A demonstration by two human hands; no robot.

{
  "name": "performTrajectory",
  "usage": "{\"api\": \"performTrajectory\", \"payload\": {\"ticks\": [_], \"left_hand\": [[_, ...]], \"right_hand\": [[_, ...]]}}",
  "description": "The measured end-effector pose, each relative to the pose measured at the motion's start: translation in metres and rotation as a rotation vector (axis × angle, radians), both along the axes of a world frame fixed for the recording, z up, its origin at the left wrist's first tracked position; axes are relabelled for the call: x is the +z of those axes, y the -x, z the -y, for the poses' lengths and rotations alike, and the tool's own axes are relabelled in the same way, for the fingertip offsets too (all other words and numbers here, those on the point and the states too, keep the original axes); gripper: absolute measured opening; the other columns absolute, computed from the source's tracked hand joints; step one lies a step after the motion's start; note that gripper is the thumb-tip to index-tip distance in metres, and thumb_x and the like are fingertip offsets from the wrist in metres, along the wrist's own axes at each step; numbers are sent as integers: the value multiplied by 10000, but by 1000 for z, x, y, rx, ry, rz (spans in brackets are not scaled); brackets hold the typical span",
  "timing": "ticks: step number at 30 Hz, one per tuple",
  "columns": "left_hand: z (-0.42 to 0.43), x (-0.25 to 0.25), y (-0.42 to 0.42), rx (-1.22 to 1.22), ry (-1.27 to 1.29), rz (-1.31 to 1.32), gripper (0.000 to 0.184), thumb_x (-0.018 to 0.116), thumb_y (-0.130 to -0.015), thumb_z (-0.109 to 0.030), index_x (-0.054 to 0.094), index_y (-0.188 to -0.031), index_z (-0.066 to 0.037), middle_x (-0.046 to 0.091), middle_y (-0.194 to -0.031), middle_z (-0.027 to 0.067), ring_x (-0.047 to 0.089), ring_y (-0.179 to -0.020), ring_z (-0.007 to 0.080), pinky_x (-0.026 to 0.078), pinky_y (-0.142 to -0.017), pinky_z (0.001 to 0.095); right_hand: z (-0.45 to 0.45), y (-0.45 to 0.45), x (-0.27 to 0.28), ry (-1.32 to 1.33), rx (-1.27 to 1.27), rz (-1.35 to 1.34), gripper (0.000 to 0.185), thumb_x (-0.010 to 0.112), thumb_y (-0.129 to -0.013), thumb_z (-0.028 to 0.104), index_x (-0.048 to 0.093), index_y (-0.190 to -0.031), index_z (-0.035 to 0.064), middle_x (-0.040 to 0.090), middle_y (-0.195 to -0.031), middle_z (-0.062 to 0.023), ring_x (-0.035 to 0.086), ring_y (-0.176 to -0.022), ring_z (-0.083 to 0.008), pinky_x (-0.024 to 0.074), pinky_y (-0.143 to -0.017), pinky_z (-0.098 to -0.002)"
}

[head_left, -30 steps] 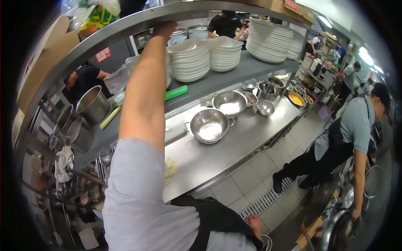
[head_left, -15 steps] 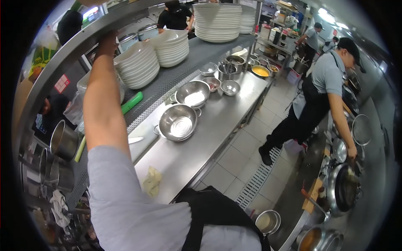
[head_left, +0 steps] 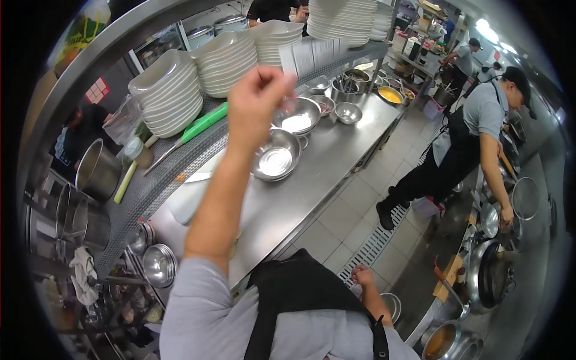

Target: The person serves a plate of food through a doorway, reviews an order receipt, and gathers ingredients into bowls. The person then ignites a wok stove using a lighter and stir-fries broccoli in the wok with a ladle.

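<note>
My left hand point(head_left: 259, 96) is raised over the steel counter, fingers pinched on a white printed paper slip point(head_left: 312, 55) that is blurred by motion. Behind the slip are stacks of white bowls point(head_left: 225, 63) on the shelf. Two steel bowls point(head_left: 279, 155) stand on the counter just beyond my left wrist, partly covered by it. Low by my apron, my right hand point(head_left: 362, 276) is closed with curled fingers; whether anything is inside cannot be seen.
A green-handled tool point(head_left: 204, 121) lies on the shelf, and a knife point(head_left: 199, 177) on the counter below. Nested steel bowls point(head_left: 159, 265) sit at the lower left. A co-worker point(head_left: 480, 123) leans over the stove at right, beside a wok point(head_left: 485, 282).
My left hand has come down from the upper rail and moved right, now with the paper slip in it. My right hand has come into view. The view has shifted slightly left.
</note>
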State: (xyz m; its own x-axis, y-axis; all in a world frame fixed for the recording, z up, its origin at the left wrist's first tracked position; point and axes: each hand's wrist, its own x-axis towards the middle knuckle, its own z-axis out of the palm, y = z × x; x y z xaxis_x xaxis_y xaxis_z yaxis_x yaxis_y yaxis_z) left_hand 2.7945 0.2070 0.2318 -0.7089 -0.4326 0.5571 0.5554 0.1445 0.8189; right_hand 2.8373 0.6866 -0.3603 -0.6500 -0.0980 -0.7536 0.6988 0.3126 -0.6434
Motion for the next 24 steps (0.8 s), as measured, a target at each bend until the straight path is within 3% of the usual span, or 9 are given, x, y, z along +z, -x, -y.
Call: {"api": "performTrajectory", "payload": {"ticks": [3, 7, 9, 10, 12, 15, 19, 21, 24], "left_hand": [[-28, -71, -24, -280, -508, 15, 148, 667, -979, -155, 584, -1038, -48, 702, -937, 98, 710, -814, 196, 572, -651, 307], [-40, -121, -44, -314, -693, 82, 169, 628, -1004, -164, 564, -1115, -54, 697, -1014, 117, 705, -937, 232, 570, -803, 376], [-39, -134, -49, -297, -708, 96, 181, 624, -1003, -160, 572, -1136, -50, 691, -1053, 119, 701, -964, 244, 566, -824, 375], [-38, -137, -52, -303, -707, 88, 201, 625, -1001, -155, 575, -1156, -37, 689, -1069, 125, 702, -972, 251, 566, -833, 378], [-36, -142, -55, -297, -699, 90, 210, 628, -998, -155, 578, -1161, -33, 688, -1074, 128, 702, -976, 254, 566, -833, 379], [-37, -143, -58, -286, -694, 89, 224, 634, -993, -155, 582, -1169, -26, 688, -1081, 133, 703, -981, 259, 566, -833, 382], [-37, -143, -57, -312, -692, 90, 236, 642, -987, -156, 586, -1172, -22, 688, -1082, 134, 704, -983, 264, 566, -835, 385], [-38, -143, -56, -321, -692, 88, 234, 643, -987, -157, 587, -1170, -22, 688, -1082, 134, 704, -983, 263, 567, -835, 385], [-39, -143, -55, -339, -692, 82, 232, 644, -987, -157, 588, -1167, -23, 688, -1081, 135, 704, -982, 259, 569, -833, 382]], "right_hand": [[5, -16, 4, -33, 76, 9, 327, 681, -904, 97, 605, -1220, 64, 700, -886, -109, 640, -592, -183, 525, -486, -322], [2, -59, 17, -148, 150, 60, 347, 705, -913, 135, 633, -1234, 22, 709, -876, -111, 661, -628, -192, 546, -508, -357], [-7, -75, 19, -299, 599, -162, 308, 681, -923, 187, 674, -1207, 68, 731, -987, -104, 712, -767, -234, 596, -644, -404], [-12, -82, 16, -296, 598, -153, 308, 681, -923, 187, 674, -1207, 68, 731, -987, -104, 712, -767, -234, 596, -644, -404], [-34, -94, -3, -594, 1207, -542, 303, 641, -914, 240, 721, -1188, 138, 731, -1107, -67, 712, -993, -255, 587, -865, -394], [-61, -105, -35, -574, 1303, -529, 309, 599, -902, 260, 753, -1162, 199, 709, -1211, -30, 656, -1155, -239, 527, -999, -341], [-63, -112, -28, -585, 1234, -646, 327, 629, -904, 258, 742, -1185, 137, 727, -1174, -81, 702, -1056, -232, 547, -959, -339], [-51, -115, -24, -472, 661, -323, 366, 679, -891, 275, 723, -1184, 61, 750, -1089, -130, 731, -945, -238, 558, -909, -335], [-31, -115, 6, -380, 526, -208, 415, 721, -874, 296, 709, -1173, 8, 761, -992, -157, 741, -885, -254, 560, -879, -328]]}}
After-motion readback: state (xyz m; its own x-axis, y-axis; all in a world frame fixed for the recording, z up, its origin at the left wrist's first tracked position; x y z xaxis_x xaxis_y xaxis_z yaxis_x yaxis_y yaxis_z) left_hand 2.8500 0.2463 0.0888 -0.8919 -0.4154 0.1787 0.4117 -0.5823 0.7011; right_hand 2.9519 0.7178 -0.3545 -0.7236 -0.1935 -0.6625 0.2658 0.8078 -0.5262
